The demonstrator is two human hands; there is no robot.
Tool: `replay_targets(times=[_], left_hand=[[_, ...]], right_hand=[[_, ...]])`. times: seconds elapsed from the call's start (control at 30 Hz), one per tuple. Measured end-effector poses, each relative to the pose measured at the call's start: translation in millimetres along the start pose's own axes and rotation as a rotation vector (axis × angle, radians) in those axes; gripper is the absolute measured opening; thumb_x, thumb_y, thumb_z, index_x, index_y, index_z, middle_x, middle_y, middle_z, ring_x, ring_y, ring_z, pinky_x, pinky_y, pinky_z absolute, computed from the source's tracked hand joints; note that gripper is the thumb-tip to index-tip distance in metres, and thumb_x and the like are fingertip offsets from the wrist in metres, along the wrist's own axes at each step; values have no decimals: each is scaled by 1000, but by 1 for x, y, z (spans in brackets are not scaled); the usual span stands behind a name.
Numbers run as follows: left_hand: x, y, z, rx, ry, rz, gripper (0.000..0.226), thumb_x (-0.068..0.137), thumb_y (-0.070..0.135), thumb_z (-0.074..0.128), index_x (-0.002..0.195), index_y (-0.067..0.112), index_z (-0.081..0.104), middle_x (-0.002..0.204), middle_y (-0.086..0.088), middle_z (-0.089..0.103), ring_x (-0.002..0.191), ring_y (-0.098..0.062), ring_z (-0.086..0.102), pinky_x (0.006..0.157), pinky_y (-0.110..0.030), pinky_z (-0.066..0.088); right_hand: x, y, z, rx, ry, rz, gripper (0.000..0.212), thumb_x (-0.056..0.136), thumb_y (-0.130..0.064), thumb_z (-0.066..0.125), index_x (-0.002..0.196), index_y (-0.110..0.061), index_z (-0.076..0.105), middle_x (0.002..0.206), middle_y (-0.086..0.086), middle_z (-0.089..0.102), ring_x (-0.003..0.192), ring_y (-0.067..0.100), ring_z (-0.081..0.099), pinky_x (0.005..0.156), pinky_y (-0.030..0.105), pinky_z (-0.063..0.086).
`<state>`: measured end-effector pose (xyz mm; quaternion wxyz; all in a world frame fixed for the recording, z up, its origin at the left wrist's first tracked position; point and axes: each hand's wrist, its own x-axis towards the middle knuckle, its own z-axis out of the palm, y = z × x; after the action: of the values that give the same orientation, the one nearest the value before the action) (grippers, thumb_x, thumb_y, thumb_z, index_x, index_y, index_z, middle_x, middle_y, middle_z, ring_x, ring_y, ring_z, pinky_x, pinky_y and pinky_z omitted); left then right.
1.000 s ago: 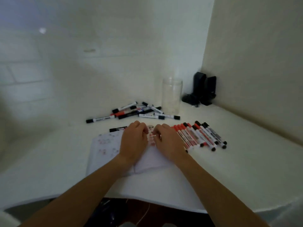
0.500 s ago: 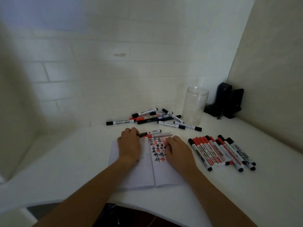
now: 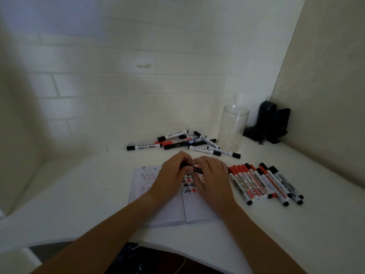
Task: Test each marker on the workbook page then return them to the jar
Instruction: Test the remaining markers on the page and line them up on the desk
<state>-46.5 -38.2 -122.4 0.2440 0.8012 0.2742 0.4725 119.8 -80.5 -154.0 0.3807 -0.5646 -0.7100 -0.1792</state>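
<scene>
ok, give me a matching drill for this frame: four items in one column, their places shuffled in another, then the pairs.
1. clear plastic jar
2. open white workbook
3. neat row of red and black markers
4. loose pile of markers

A. under both hands
B. back by the tiled wall, left of the jar
C. right of the workbook
D. upright beside the black objects in the corner

Pairs: 1-D, 2-A, 3-C, 4-B

Two bare forearms are shown entering from the lower edge, each ending in a bare hand: the left hand (image 3: 171, 176) and the right hand (image 3: 214, 177). No sleeve, glove, watch, ring or bracelet is seen on either arm as far as the frame reaches. Short fingernails are just made out on the right hand, though finer detail is lost to dim light and blur.
</scene>
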Motion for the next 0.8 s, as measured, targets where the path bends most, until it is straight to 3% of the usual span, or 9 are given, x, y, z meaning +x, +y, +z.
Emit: replay_targets(times=[0.1, 0.17, 0.23, 0.33, 0.53, 0.7, 0.8], left_hand=[[-4, -12, 2, 142, -69, -6, 13, 102, 22, 53, 107, 15, 62, 99, 4, 64, 90, -9, 58, 80, -26, 49], [-9, -30, 0, 375, -168, 75, 40, 105, 45, 35, 111, 18, 64, 101, 3, 62, 90, -10, 52, 81, -29, 46], [-15, -41, -2, 444, -187, 106, 51, 106, 53, 24, 110, 20, 63, 102, 4, 63, 88, -10, 49, 78, -31, 45], [-17, -42, 0, 416, -178, 121, 51, 107, 51, 24, 110, 18, 63, 105, 2, 63, 91, -13, 52, 79, -30, 45], [-18, -33, 0, 440, -162, 156, 49, 107, 45, 26, 105, 14, 63, 102, -1, 62, 89, -17, 52, 78, -35, 47], [-18, -34, -7, 401, -22, 67, 33, 103, 35, 35, 103, 14, 61, 94, 7, 54, 87, -8, 43, 75, -23, 38], [-19, -34, -4, 408, -62, -7, 25, 106, 35, 34, 98, 21, 53, 89, 11, 48, 82, -7, 40, 74, -26, 37]], right_hand=[[-3, 3, -2, 51, -73, -14, 32, 101, -37, 46, 117, -18, 67, 109, -3, 67, 94, 16, 63, 74, 33, 56], [-6, 5, -4, 13, -112, -16, 35, 100, -43, 44, 115, -20, 67, 103, -4, 66, 86, 14, 63, 67, 28, 54], [-9, 6, -4, 8, -155, -54, 32, 101, -45, 48, 117, -23, 66, 101, -7, 64, 85, 11, 60, 68, 24, 50], [-9, 4, -4, -47, -135, -91, 29, 101, -43, 51, 118, -26, 67, 92, -8, 65, 75, 10, 60, 59, 19, 41], [-7, -3, -7, -187, -152, -95, 35, 104, -51, 39, 122, -34, 64, 72, -7, 64, 54, 11, 58, 45, 22, 33], [-8, 2, -17, -228, -187, 106, 42, 104, -61, 31, 103, -32, 61, 58, -9, 58, 47, 8, 53, 44, 23, 39], [-7, 3, -17, -168, -165, 153, 45, 104, -59, 27, 99, -28, 60, 68, -12, 56, 55, 6, 52, 49, 23, 36]])
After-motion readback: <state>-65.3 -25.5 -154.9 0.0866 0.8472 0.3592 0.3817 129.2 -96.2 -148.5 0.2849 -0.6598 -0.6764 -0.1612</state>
